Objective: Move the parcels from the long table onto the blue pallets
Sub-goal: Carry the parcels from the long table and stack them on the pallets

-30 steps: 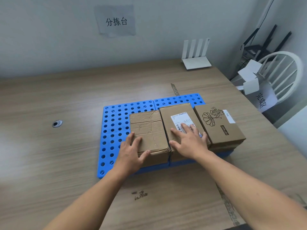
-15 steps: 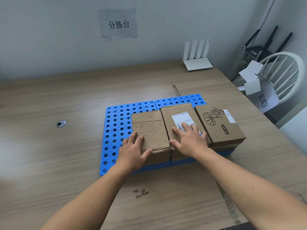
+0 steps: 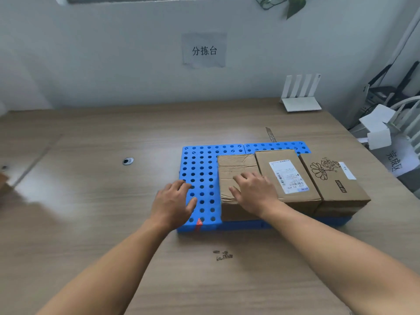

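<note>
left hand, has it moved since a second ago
Yes. The left hand has shifted left, off the plain box, and now lies over the bare holes of the blue pallet.

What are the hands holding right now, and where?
Nothing is gripped. The right hand lies flat on top of the creased parcel; the left hand is open over the blue pallet.

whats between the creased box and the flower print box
In the head view, the parcel with the white shipping label lies between the creased parcel and the flower-print parcel.
</note>
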